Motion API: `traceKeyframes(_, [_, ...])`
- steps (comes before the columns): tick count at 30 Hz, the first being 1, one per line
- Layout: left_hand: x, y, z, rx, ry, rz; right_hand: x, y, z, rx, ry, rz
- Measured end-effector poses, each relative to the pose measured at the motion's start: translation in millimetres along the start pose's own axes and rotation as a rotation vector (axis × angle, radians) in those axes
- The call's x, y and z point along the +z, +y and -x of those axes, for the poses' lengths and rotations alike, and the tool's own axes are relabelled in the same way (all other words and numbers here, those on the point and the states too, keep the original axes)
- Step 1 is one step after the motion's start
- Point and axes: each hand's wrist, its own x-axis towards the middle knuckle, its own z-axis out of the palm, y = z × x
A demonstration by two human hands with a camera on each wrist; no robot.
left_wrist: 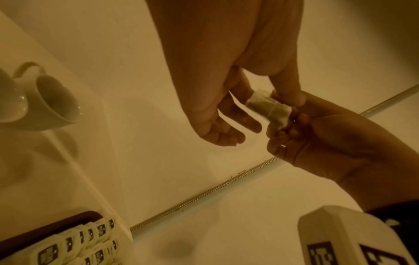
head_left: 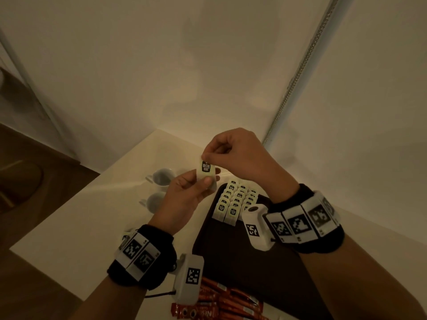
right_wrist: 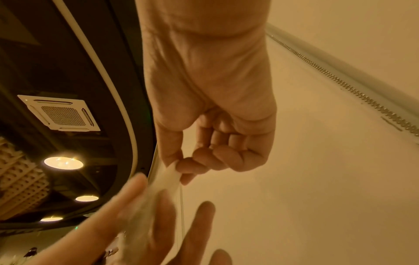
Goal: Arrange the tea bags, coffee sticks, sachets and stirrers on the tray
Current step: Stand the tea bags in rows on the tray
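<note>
A pale tea bag (head_left: 206, 172) with a dark label is held in the air above the table, behind the tray's far left corner. My left hand (head_left: 201, 184) grips its lower part from below, thumb on the front. My right hand (head_left: 205, 156) pinches its top edge between thumb and forefinger. The left wrist view shows the tea bag (left_wrist: 268, 110) between both hands. In the right wrist view the bag (right_wrist: 171, 176) is blurred. Several tea bags (head_left: 235, 202) stand in rows at the far end of the dark brown tray (head_left: 231, 255). Red coffee sticks (head_left: 228, 303) lie near the front edge.
Two white cups (head_left: 161, 176) stand on the white table (head_left: 92, 215) left of the tray. A wall rises right behind the table, with a beaded metal strip (head_left: 298, 72) on it. The table's left edge drops to a dark floor.
</note>
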Motion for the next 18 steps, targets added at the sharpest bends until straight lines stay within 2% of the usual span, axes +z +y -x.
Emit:
traceKeyframes(4, [-0.6,-0.5,3.6,-0.047,0.018,0.045,2.0,5.3,1.0,0.019,0.036,-0.027])
traceKeyframes(10, [-0.9,-7.9,6.0,-0.035,0.09,0.048,5.5,17.4,5.6,0.044,0.09,-0.097])
traceKeyframes(15, [-1.5,-14.0,10.8,-0.096,0.161,-0.059,4.2,35.9,11.8,0.082,0.124,-0.126])
traceKeyframes(18, [-17.6,-17.5,22.5,-0.141,0.178,-0.231,3.1,65.7,19.7,0.134,0.139,-0.125])
